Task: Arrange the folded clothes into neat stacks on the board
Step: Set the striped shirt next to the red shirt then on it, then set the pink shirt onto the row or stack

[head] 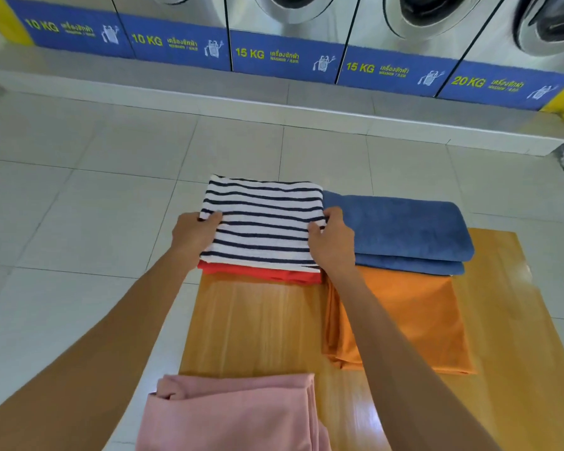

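While both arms are stretched forward over the wooden board (258,320), a folded striped shirt (261,222), white with dark navy bands, is held at its two side edges. The left hand (192,234) is closed on the shirt's left edge, thumb on top of the cloth and fingers tucked beneath, so that its grip is pinched on the fabric. The right hand (331,242) is closed in the same way on the right edge, its grip likewise pinched on the striped shirt. The shirt is laid flat on a folded red garment (264,274), of which only the near edge is seen below the stripes; together they make a stack at the board's far left corner, with the far part of the shirt reaching past the board's edge over the tiled floor (79,206).

Just to the right of this stack, a folded blue towel (401,232) is seen, touching or nearly touching the striped shirt. Its near edge is laid over the far end of a folded orange cloth (401,320), which is spread flat on the right half of the board. At the near left corner, a folded pink garment (235,415) is placed, partly overhanging the board's left side. Beyond the floor, a row of washing machines (287,43) with blue labels is lined up.
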